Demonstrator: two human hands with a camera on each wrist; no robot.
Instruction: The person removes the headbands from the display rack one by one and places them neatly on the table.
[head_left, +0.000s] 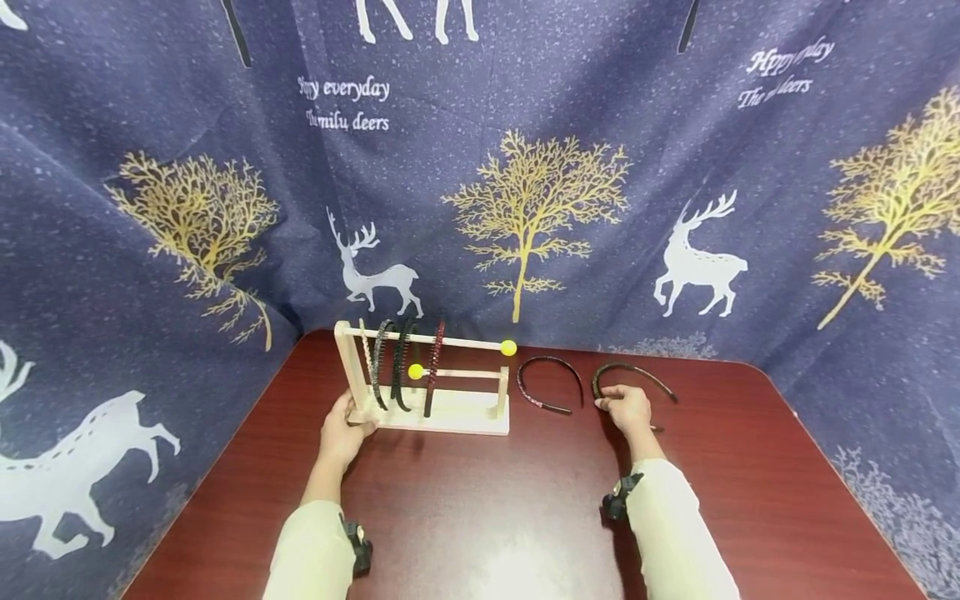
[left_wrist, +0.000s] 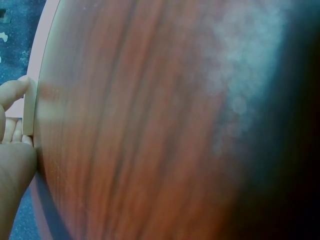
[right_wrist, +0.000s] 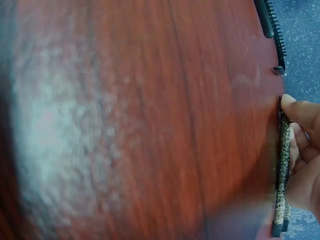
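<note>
My left hand grips the left end of a wooden headband rack. In the left wrist view the thumb lies on top of its base, with the other fingers below. My right hand pinches a glittery gold-and-black headband at its left side, low over the table. The right wrist view shows that speckled band edge-on between thumb and fingers. To its left lies another dark headband with a pale and reddish pattern.
Several headbands hang from the rack's upper rod, among them a grey one, a black one and a dark red one. Yellow balls cap the rods. Behind the reddish-brown table hangs a blue patterned cloth.
</note>
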